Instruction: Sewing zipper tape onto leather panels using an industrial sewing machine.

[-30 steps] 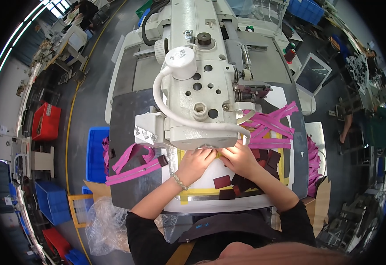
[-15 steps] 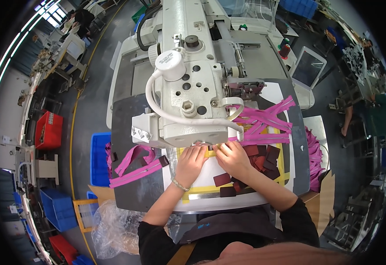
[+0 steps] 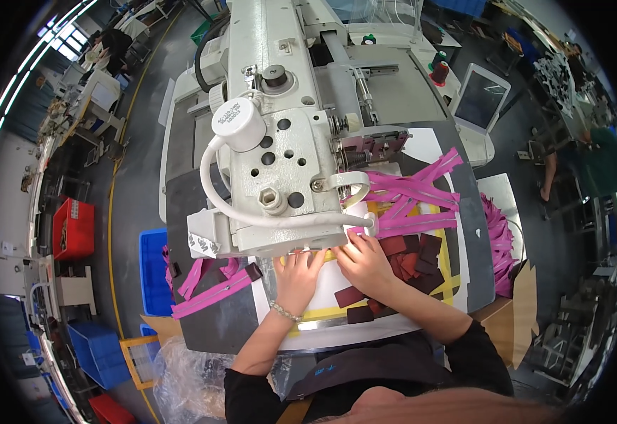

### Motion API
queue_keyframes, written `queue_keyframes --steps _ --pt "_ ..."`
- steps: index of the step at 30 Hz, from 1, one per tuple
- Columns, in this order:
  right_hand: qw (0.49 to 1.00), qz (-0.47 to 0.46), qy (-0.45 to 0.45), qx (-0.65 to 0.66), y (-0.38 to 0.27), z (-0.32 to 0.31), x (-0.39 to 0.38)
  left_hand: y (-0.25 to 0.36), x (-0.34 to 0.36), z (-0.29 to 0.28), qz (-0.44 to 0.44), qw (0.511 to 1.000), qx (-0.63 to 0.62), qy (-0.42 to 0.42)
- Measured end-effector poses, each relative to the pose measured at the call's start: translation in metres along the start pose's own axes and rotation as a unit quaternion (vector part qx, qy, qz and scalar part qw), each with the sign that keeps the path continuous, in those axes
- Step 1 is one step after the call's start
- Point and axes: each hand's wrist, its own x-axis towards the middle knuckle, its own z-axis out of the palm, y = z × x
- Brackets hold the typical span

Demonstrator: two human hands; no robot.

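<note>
A white industrial sewing machine head [image 3: 280, 169] fills the middle, and both my hands reach to its front edge. My left hand [image 3: 297, 281] lies on the work with fingers stretched out and apart; its fingertips are partly hidden under the head. My right hand [image 3: 365, 267] rests beside it, fingers extended toward the near end of a magenta zipper [image 3: 418, 223]. Nothing shows gripped in either hand. Under my right wrist and forearm lies a pile of dark red and brown fabric pieces [image 3: 421, 258]. The yellow-edged template [image 3: 322, 311] lies beneath my hands.
Another magenta zipper [image 3: 213, 292] with a dark end piece lies on the left of the dark table [image 3: 213, 325]. A blue bin [image 3: 154, 283] stands at the left, and bunched magenta zippers [image 3: 499, 240] hang at the right. Behind them is a screen [image 3: 481, 99].
The view has shifted, so the machine sits further left and lower. My hands have moved slightly apart, the left hand's fingers have spread, and the right fingers are nearer the zipper end.
</note>
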Motion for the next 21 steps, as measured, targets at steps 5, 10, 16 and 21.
queue_keyframes --steps 5,10,16,21 --pt "0.999 0.016 -0.016 -0.037 -0.0038 0.0004 -0.0024 -0.0001 -0.0009 0.0024 0.008 0.999 0.032 0.001" --pt "0.999 0.022 -0.015 -0.028 -0.0038 0.0029 -0.0037 -0.0013 0.0012 0.004 0.003 1.0 0.013 0.004" --pt "0.999 0.028 -0.004 -0.021 -0.0037 0.0063 -0.0035 -0.0028 -0.0002 0.0043 0.005 1.0 0.009 -0.004" --pt "0.999 0.03 0.002 -0.019 -0.0042 0.0036 -0.0013 -0.004 0.0018 0.003 0.007 1.0 -0.008 -0.001"
